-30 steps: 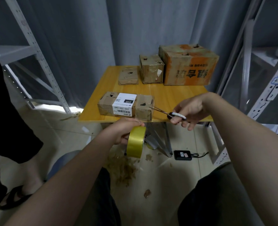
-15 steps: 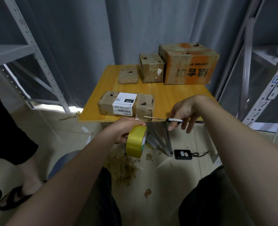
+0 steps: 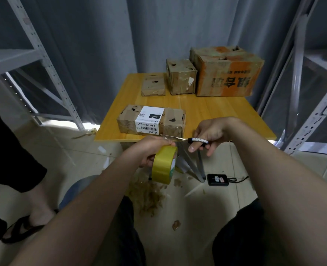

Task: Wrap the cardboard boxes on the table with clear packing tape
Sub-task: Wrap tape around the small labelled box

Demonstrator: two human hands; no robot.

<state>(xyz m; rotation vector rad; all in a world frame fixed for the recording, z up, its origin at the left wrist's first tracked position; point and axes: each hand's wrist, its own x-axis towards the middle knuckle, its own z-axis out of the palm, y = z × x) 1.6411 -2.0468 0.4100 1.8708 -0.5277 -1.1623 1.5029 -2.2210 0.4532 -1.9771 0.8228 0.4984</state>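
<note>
**Desk:** Head view, what do you have?

**Me:** My left hand (image 3: 149, 150) grips the tape roll (image 3: 163, 165) just below the near table (image 3: 216, 116) edge. My right hand (image 3: 210, 133) is curled round the scissors (image 3: 195, 140), with the blades pointing left toward a thin glint of tape between the roll and the labelled box (image 3: 151, 120).

**Desk:** Risks?

**Me:** I see 3. The blade tips sit very near my left thumb, so a hurried snip could nick it. The labelled box lies right at the near edge, and a tug on the strand could drag it off. If the strand goes slack, I expect the cut end to fold back onto itself.

**Desk:** Room to move?

**Me:** It is tight sideways. A shelf frame (image 3: 49, 70) stands to the left and a rack (image 3: 312, 120) to the right, and another person's foot (image 3: 24, 223) is by my left elbow. The other 3 boxes (image 3: 181, 77) line the far edge, well apart from my hands. The bare tabletop to the right of the labelled box gives space to slide it inward. I cannot tell whether the blades are apart or closed.
</note>
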